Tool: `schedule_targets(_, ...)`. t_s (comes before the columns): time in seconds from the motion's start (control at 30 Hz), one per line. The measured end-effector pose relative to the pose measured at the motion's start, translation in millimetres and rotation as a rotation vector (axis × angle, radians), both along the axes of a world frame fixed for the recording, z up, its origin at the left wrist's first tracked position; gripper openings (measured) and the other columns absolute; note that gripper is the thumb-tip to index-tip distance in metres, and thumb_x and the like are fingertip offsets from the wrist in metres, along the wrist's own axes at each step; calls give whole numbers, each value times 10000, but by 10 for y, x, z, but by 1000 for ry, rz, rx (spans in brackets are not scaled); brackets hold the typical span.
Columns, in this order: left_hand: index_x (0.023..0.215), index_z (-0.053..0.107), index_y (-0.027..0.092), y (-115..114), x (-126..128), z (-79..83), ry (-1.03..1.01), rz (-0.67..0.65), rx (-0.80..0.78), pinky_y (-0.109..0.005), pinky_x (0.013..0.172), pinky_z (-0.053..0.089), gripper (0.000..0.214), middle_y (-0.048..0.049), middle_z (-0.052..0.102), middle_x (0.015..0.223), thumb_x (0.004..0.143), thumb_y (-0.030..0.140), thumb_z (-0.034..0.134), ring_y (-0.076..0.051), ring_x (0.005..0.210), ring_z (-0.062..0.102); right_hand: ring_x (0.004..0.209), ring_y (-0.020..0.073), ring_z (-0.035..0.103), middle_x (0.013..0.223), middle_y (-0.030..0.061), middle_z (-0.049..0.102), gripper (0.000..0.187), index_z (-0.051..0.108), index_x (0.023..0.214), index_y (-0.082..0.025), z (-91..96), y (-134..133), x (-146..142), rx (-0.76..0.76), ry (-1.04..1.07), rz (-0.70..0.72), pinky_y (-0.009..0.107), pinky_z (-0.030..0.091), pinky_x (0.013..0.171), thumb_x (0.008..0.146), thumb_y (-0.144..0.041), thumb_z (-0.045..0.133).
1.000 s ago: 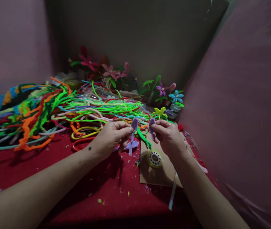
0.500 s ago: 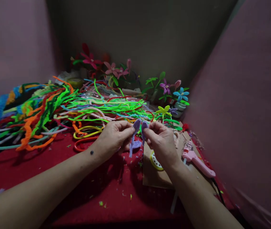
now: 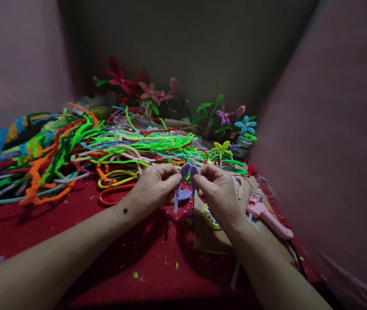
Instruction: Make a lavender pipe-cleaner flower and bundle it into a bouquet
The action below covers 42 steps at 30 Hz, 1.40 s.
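Note:
My left hand (image 3: 152,186) pinches a lavender pipe-cleaner petal piece (image 3: 183,185) whose looped petals and stem hang below the fingers. My right hand (image 3: 219,193) pinches a second lavender petal (image 3: 194,170), pressed against the first one. Both hands meet above a red cloth (image 3: 112,254) near the left edge of a brown cardboard sheet (image 3: 209,239). A roll of tape (image 3: 209,216) lies on the cardboard, partly hidden by my right hand.
A big heap of coloured pipe cleaners (image 3: 83,148) covers the left and middle of the table. Finished pipe-cleaner flowers (image 3: 231,122) stand at the back. A pink glue gun (image 3: 267,215) lies at the right. Pink walls close in on both sides.
My right hand has brought its lavender petal leftward until it touches the piece in my left hand. The view has shifted slightly, bringing the glue gun into sight.

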<state>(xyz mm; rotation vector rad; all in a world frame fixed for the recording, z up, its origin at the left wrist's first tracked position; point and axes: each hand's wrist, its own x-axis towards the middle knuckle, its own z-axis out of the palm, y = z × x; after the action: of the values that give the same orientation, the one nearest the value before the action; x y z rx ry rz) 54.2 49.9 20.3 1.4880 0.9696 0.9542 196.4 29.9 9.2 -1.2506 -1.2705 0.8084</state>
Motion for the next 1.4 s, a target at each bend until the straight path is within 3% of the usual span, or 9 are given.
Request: schedule_targets(1.4,614,532,142,6,9,-49,50,-30,77,-149,318,304,199,68,475,383,803,199,508,-44,293,389,427,57,389,502,-67,450,119,497,613,-177,-60,-3,-8,8,19,-18,192,299,413,685,-202,588)
